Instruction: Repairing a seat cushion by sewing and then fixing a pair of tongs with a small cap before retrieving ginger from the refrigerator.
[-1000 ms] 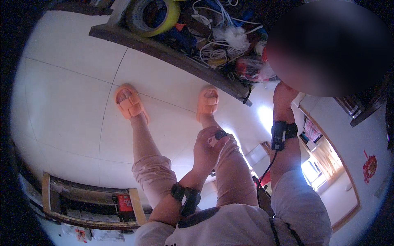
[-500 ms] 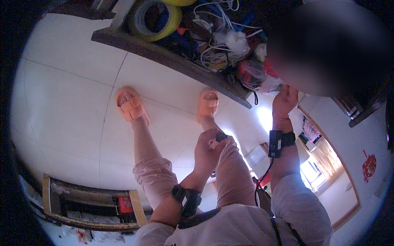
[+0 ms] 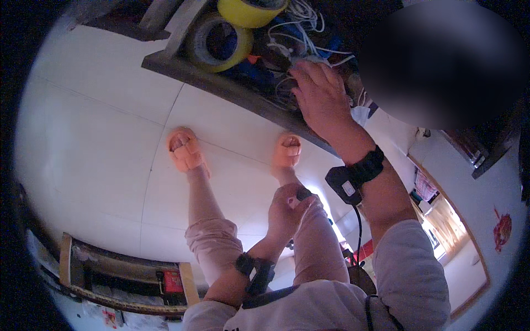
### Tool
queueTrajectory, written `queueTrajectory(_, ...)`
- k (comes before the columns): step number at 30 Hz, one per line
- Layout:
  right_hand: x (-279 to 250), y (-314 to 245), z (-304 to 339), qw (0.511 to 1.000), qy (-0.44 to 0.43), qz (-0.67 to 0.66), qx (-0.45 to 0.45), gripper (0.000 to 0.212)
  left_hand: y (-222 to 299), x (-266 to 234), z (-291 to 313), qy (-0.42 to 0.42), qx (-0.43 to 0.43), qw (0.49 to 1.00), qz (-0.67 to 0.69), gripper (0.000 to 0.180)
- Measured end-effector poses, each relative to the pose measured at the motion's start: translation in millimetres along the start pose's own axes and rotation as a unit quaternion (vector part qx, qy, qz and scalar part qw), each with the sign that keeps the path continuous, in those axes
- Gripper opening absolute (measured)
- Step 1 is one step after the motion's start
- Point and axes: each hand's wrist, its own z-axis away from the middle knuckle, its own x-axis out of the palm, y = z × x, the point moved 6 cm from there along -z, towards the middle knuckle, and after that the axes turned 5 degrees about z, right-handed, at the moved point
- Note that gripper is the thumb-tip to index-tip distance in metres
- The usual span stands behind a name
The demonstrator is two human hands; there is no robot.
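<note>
My left hand (image 3: 289, 211) rests by my knee, its fingers closed around a small pale object with a black end (image 3: 303, 194). What kind of object it is, I cannot make out. Over an open wooden drawer (image 3: 221, 85), my right hand (image 3: 324, 102) reaches into the clutter, thumb and fingers apart. Its fingertips are at a tangle of white cables (image 3: 301, 27), and the hand covers part of the contents. Two rolls of yellow tape, one lying flatter (image 3: 251, 14) and one leaning (image 3: 243, 52), sit in the drawer's left part.
My feet in orange slippers (image 3: 187, 151) stand on pale floor tiles (image 3: 105, 165). A wooden-framed open compartment (image 3: 127, 276) with a red box (image 3: 172, 281) lies at lower left. A doorway frame (image 3: 469, 220) is at right. A dark blurred patch hides the upper right.
My right hand has moved left from the red and clear plastic bag at the drawer's right end to the cables. My left hand keeps its hold. The view has shifted slightly.
</note>
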Motion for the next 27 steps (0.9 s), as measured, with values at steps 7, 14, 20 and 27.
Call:
queueTrajectory(7,23.1,19.3,-11.7,0.982,-0.165,0.062,0.065,0.049,-1.4,-4.4,-1.3,-0.005,-0.005,1.0,-0.016,0.027)
queueTrajectory(14,8.4,33.2,28.3,0.978,-0.188,0.089,-0.018,0.018,3.5,-8.5,1.6,0.005,0.002,1.0,0.007,0.03)
queueTrajectory(20,5.6,44.1,51.2,0.981,-0.191,0.003,0.031,0.014,2.3,-9.1,2.1,0.01,0.01,1.0,0.017,0.033)
queueTrajectory(27,8.4,33.2,55.1,0.976,-0.212,0.02,-0.048,0.033,5.6,-10.2,4.1,0.013,0.01,0.999,0.037,0.032)
